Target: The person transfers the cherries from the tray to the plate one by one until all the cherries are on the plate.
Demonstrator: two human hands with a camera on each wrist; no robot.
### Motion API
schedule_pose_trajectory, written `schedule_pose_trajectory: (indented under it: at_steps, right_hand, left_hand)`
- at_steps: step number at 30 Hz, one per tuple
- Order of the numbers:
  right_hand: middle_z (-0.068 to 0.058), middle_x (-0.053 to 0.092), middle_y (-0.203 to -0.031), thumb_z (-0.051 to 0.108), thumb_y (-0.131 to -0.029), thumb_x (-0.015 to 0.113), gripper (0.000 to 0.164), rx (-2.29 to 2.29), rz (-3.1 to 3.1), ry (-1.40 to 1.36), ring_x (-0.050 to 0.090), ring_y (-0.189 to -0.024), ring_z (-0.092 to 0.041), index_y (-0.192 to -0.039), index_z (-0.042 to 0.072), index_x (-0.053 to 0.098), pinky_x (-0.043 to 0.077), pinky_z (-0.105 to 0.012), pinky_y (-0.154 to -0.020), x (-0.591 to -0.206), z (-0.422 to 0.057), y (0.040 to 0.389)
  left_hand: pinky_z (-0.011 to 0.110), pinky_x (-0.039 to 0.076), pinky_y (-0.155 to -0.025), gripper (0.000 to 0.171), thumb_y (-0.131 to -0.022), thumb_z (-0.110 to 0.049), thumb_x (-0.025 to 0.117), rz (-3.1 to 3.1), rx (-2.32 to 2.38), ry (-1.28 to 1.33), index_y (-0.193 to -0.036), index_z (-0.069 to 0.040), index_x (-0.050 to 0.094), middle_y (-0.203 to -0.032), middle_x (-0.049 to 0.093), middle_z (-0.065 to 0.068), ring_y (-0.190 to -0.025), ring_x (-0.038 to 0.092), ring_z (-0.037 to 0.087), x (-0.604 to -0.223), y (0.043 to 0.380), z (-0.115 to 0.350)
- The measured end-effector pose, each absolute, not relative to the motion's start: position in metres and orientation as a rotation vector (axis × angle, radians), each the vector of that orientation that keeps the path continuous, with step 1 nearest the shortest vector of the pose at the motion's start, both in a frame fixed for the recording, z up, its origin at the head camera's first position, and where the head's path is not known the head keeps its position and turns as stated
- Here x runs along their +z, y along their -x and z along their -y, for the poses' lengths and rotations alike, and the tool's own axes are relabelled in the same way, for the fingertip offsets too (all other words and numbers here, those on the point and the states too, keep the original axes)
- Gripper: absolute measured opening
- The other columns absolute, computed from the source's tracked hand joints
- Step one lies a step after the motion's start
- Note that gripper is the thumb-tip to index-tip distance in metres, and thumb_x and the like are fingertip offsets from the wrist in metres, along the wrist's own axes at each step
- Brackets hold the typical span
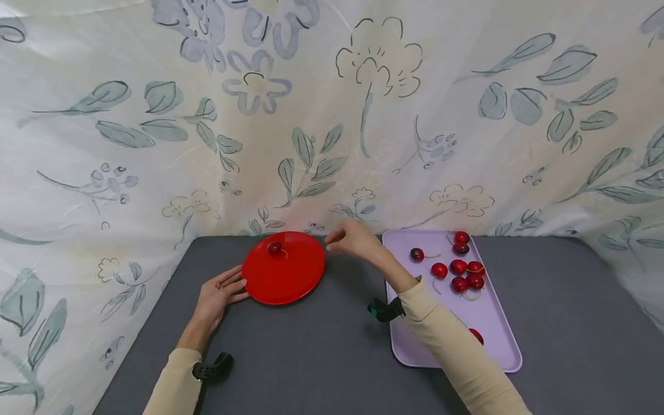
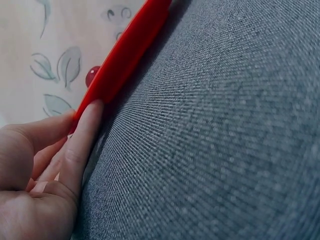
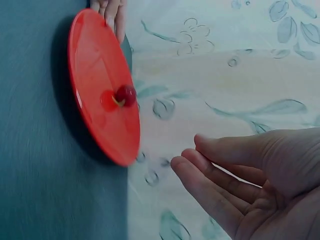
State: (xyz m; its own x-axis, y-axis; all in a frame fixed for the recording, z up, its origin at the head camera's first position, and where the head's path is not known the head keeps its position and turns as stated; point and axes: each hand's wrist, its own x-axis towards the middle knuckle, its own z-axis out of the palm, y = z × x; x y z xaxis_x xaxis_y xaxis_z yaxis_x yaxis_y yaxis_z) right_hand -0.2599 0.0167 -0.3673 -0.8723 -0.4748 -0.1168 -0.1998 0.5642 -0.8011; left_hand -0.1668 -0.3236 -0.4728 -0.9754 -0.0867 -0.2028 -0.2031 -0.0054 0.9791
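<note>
At the left, the left hand [image 1: 214, 297] pinched the left rim of the red plate [image 1: 282, 281], on whose far part a lone cherry [image 1: 274, 248] lay, so the work looked barely begun. The right hand [image 1: 357, 240], fingers loosely bent and holding nothing, hung just beside the plate's right edge. Farther right, at least nine cherries [image 1: 439, 270] remained on the lilac tray [image 1: 493, 328], though the sleeve [image 1: 451, 346] perhaps hid more.
</note>
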Motion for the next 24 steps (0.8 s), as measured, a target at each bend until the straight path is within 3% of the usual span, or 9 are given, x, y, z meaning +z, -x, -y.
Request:
schedule_pose_trajectory:
  at_steps: [9, 17, 21, 24]
  right_hand:
    - [-0.010, 0.073, -0.094, 0.009, -0.088, 0.073, 0.015, -1.169, -2.549, 0.670, 0.067, -0.081, -0.019, -0.099, -0.001, 0.076, 0.059, -0.033, -0.075, -0.362, -0.078, 0.250]
    - [-0.015, 0.073, -0.100, 0.011, -0.091, 0.070, 0.023, -1.257, -2.355, 0.603, 0.070, -0.091, -0.034, -0.108, -0.005, 0.072, 0.060, -0.039, -0.084, -0.370, -0.144, 0.235]
    - [-0.019, 0.071, -0.107, 0.016, -0.090, 0.072, 0.032, -1.317, -2.235, 0.528, 0.069, -0.098, -0.036, -0.113, -0.006, 0.070, 0.058, -0.040, -0.088, -0.369, -0.172, 0.226]
    - [-0.018, 0.072, -0.107, 0.019, -0.089, 0.074, 0.035, -1.278, -2.258, 0.506, 0.069, -0.095, -0.030, -0.114, -0.005, 0.070, 0.059, -0.036, -0.084, -0.371, -0.189, 0.219]
  left_hand:
    - [0.032, 0.058, -0.084, 0.059, -0.096, -0.008, 0.063, -2.158, 2.147, 0.322, -0.149, 0.002, 0.037, -0.150, 0.038, 0.024, -0.101, 0.066, 0.004, -0.470, 0.166, 0.325]
    - [0.032, 0.058, -0.084, 0.059, -0.096, -0.008, 0.062, -2.163, 2.137, 0.367, -0.149, 0.001, 0.038, -0.150, 0.039, 0.023, -0.100, 0.066, 0.004, -0.468, 0.161, 0.321]
    - [0.031, 0.058, -0.084, 0.058, -0.097, -0.008, 0.061, -2.165, 2.131, 0.372, -0.149, -0.001, 0.038, -0.150, 0.039, 0.021, -0.101, 0.066, 0.005, -0.468, 0.160, 0.321]
    - [0.031, 0.058, -0.084, 0.058, -0.097, -0.008, 0.061, -2.166, 2.135, 0.369, -0.149, -0.001, 0.037, -0.150, 0.039, 0.021, -0.100, 0.067, 0.005, -0.468, 0.160, 0.322]
